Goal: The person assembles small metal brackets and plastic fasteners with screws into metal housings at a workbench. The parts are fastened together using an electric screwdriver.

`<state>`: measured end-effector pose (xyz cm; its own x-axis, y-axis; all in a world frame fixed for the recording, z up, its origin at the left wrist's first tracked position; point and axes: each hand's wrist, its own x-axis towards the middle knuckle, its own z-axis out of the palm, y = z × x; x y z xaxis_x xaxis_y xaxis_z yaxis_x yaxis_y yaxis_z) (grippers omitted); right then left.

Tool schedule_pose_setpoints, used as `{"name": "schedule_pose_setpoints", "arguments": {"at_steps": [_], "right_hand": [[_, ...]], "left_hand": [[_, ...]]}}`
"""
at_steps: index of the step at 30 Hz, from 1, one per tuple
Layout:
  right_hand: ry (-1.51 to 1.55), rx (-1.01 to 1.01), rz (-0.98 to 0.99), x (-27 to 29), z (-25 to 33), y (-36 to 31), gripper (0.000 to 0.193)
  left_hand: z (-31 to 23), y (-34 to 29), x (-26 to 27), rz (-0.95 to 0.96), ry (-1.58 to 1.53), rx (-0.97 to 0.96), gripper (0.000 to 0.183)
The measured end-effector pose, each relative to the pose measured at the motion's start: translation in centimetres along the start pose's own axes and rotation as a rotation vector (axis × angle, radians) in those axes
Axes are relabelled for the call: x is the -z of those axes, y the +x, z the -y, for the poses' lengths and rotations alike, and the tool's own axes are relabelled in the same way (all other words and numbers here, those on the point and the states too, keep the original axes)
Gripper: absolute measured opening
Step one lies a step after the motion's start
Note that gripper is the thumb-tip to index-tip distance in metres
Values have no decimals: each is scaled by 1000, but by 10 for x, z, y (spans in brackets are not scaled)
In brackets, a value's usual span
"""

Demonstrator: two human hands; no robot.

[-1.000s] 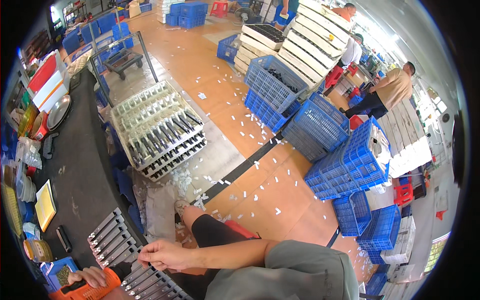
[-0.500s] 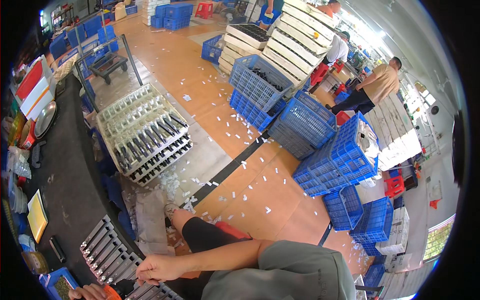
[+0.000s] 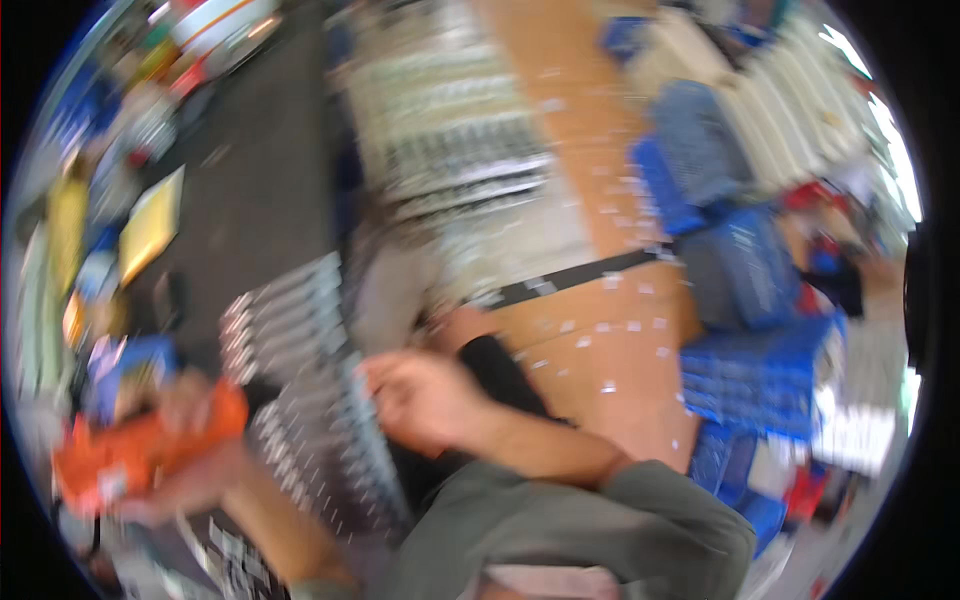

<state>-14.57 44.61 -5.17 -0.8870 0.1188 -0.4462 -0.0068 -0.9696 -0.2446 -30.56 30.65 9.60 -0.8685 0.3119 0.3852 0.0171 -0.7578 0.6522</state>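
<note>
My left hand [image 3: 195, 483] is wrapped round an orange power tool [image 3: 125, 455] with a dark nose, over the left end of the rows. Slender grey metal parts [image 3: 290, 310] lie side by side in two rows on the dark worktop [image 3: 255, 160]. At the right edge of these parts is my right hand [image 3: 430, 395], its fingers bent. Motion smears them, so I cannot tell whether they hold anything. A blue bin [image 3: 135, 360] stands just beyond the tool, its contents blurred.
A yellow pad [image 3: 152, 225] lies farther up the worktop. Beyond its right edge stand stacked pale trays [image 3: 455, 110] holding dark pieces. Blue crates [image 3: 755, 370] are piled at the right, with white scraps scattered over the orange floor [image 3: 580, 370].
The whole view has swung, shifting the worktop and parts up and right in the picture. More of my left hand and the orange tool now shows. My right hand stays beside the parts.
</note>
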Motion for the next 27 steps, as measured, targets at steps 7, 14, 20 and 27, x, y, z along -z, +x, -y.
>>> {"name": "schedule_pose_setpoints", "arguments": {"at_steps": [7, 14, 20, 27], "right_hand": [[-52, -39, 100, -7, 22, -15, 26], [-138, -81, -33, -18, 19, -13, 32], [-147, -90, 62, -15, 19, -14, 36], [-183, -115, 109, -14, 23, -9, 33]], "left_hand": [[40, 33, 16, -65, 246, -109, 99], [63, 32, 23, -125, 451, 22, 102], [73, 30, 25, -124, 488, 8, 99], [74, 27, 19, -86, 545, 41, 102]]}}
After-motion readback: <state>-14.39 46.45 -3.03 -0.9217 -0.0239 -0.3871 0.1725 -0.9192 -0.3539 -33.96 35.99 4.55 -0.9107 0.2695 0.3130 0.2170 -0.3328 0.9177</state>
